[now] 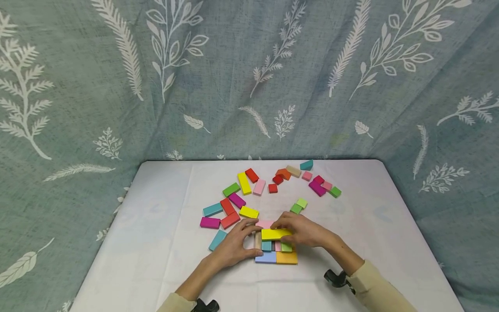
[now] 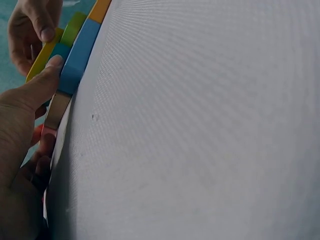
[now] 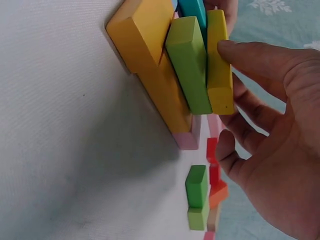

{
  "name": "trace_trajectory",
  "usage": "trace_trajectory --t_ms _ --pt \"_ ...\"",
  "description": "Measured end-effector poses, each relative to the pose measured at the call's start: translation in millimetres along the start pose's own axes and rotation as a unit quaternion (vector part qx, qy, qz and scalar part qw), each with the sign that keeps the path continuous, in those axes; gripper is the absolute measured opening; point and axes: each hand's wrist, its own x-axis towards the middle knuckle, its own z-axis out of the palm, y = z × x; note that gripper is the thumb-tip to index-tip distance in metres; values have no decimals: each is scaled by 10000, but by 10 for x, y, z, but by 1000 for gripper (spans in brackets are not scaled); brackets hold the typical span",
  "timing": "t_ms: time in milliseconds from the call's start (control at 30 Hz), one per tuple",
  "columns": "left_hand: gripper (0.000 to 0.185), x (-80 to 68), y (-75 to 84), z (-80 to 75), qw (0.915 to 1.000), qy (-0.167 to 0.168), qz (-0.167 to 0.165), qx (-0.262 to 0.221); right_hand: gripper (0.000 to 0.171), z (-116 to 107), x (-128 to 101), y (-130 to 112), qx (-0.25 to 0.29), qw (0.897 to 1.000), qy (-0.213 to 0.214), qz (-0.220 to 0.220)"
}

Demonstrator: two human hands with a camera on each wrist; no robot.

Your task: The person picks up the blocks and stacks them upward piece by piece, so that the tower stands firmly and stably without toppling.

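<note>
Two hands meet at lower centre: we note the right hand [image 1: 306, 232] pinching the yellow block [image 1: 276, 234], long axis left-right, atop the stack [image 1: 276, 256]; left hand [image 1: 235, 245] fingers curled against it.

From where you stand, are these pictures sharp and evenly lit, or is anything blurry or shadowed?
Head view: soft, even light, sharp, with the table edges bowed by a wide lens. Left wrist view: the left hand is close, dark and blurred, while the cloth weave stays crisp. Right wrist view: the orange block casts a soft shadow on the cloth, and the right hand looks slightly soft.
</note>
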Motion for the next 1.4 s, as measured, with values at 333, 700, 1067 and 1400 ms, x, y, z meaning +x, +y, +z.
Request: trace_trajectory --t_ms 333,700,1067,1400 --pt "71 3 4 4 10000 -3 -38 84 38 18 -13 20 124 9999 32 -13" --pt "70 6 2 24 10000 42 -16 32 50 -34 -67 60 384 9992 113 81" --pt "70 5 10 3 10000 72 3 15 43 -39 -107 111 345 9992 223 -12" --pt "70 6 22 -10 10000 51 -43 -6 43 -41 -133 127 316 9989 333 42"
